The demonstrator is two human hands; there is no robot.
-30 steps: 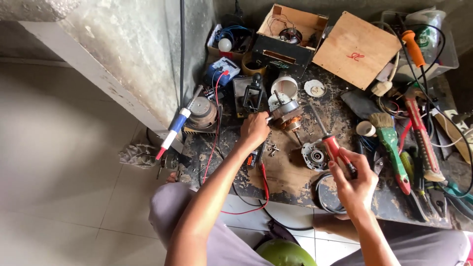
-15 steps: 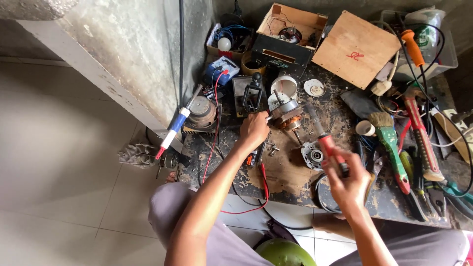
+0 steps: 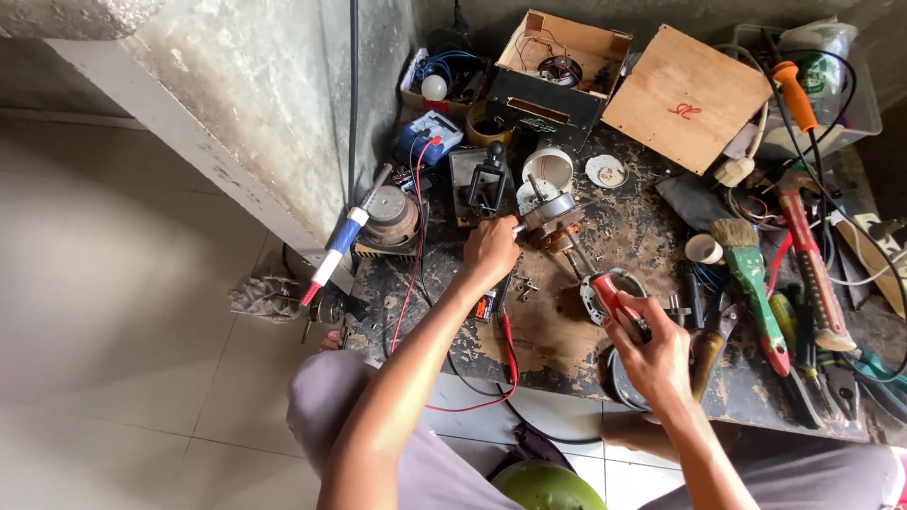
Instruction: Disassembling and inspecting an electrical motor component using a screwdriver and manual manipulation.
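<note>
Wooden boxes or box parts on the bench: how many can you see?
2. An open wooden box of wires sits at the back; a flat square wooden lid lies tilted just right of it. Clutter may hide others.

A small electric motor [image 3: 551, 215] with a grey metal casing, copper windings and a thin shaft pointing up-left sits on the stained surface [image 3: 567, 331]; a red-handled screwdriver [image 3: 619, 304] is tilted, its slim metal shaft angled up-left to the motor's underside
</note>
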